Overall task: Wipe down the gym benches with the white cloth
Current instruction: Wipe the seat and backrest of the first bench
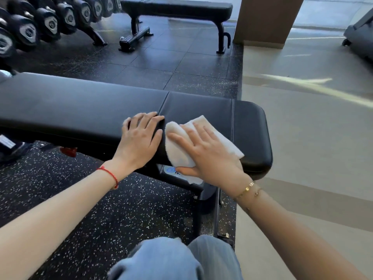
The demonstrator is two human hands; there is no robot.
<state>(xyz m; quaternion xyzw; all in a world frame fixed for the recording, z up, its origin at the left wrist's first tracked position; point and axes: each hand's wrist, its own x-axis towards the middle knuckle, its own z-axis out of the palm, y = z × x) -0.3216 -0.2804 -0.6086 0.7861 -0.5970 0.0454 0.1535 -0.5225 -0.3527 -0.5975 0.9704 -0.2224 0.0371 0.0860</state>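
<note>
White cloth (181, 146) under the right hand (210, 156) at the near bench's (80, 106) end.

The right hand presses it flat, fingers spread, thumb seemingly curled under the pad's edge; the left hand (139, 138) rests open just beside it, fingertips at the padding seam. The cloth is folded, soft terry. The pad is smooth black vinyl with rounded corners. A second bench (177, 7) stands well apart beyond.

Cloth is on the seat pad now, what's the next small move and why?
Probably slide the folded white cloth under the right hand rightward toward the near black padded bench's rounded end; that end lies beyond it, while the left hand braces the pad.
</note>
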